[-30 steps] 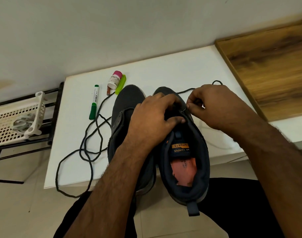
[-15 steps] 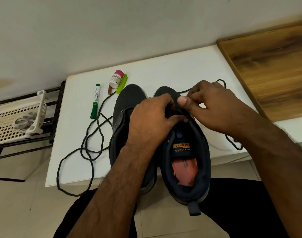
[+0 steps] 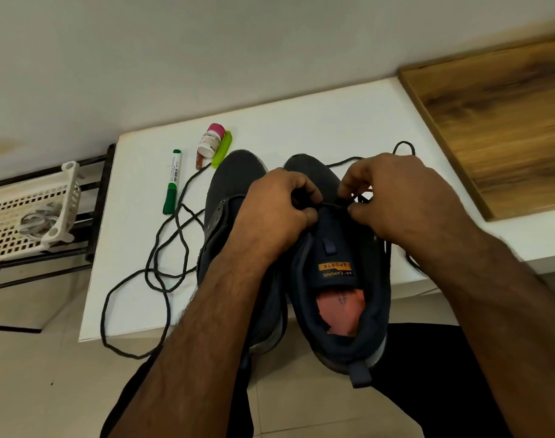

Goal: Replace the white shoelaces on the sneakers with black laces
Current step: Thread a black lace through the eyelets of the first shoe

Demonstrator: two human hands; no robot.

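Observation:
Two dark sneakers stand side by side on the white table (image 3: 301, 121), heels toward me. The right sneaker (image 3: 342, 279) shows an orange insole and an orange tongue label. My left hand (image 3: 276, 213) and my right hand (image 3: 396, 197) both pinch a black lace (image 3: 333, 204) stretched taut across its upper eyelets. More of that lace loops past the toe at the right. The left sneaker (image 3: 232, 184) is partly hidden under my left forearm. A second black lace (image 3: 162, 248) lies in loose loops on the table to its left and hangs over the front edge.
A green marker (image 3: 172, 181), a small pink-capped bottle (image 3: 210, 141) and a lime-green clip (image 3: 222, 149) lie behind the sneakers. A white perforated basket (image 3: 4, 222) holding whitish laces sits on a black rack at left. A wooden board (image 3: 497, 121) lies at right.
My right hand has shifted down and toward the tongue, and the lace now runs taut between both hands. The left hand has stayed on the right sneaker.

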